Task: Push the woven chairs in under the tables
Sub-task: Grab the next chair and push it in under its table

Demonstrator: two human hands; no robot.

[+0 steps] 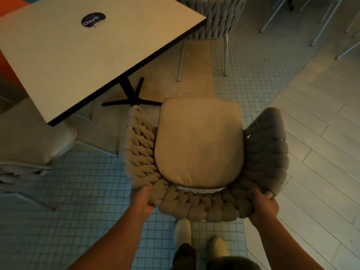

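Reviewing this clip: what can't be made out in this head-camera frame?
- Legs of the held chair: hidden under its own seat and cushion.
- Fingertips of the left hand and right hand: curled out of sight around the woven back.
- Far chair: top cut off by the frame edge.
- Table: left side cut off; small print on its sticker too small.
- Left chair: cut by the edge.
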